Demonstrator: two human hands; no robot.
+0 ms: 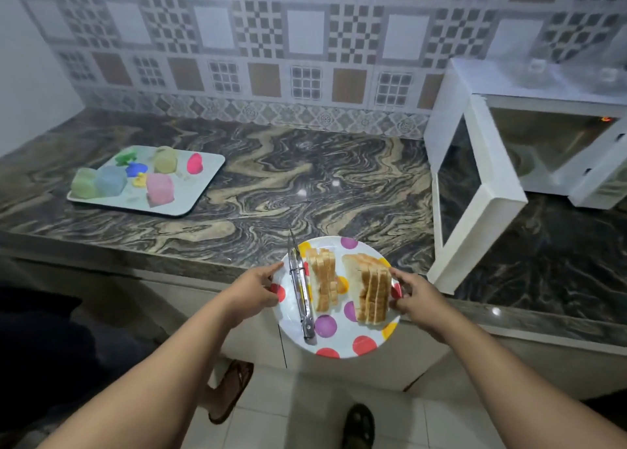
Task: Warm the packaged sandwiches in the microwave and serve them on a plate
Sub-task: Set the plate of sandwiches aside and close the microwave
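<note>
Sandwiches (371,289), two sliced stacks on a dotted plate (339,341) beside metal tongs (300,287), plate gripped at opposite rims by left hand (256,287) and right hand (412,294), held over the marble counter (271,177) edge, white microwave (529,136) open at right.

Both forearms are bare from the near edge of view up to the wrists, with no sleeve, watch or band showing; the left hand (258,287) and right hand (409,296) carry no rings or gloves; brown sandals (231,391) are on the feet.
</note>
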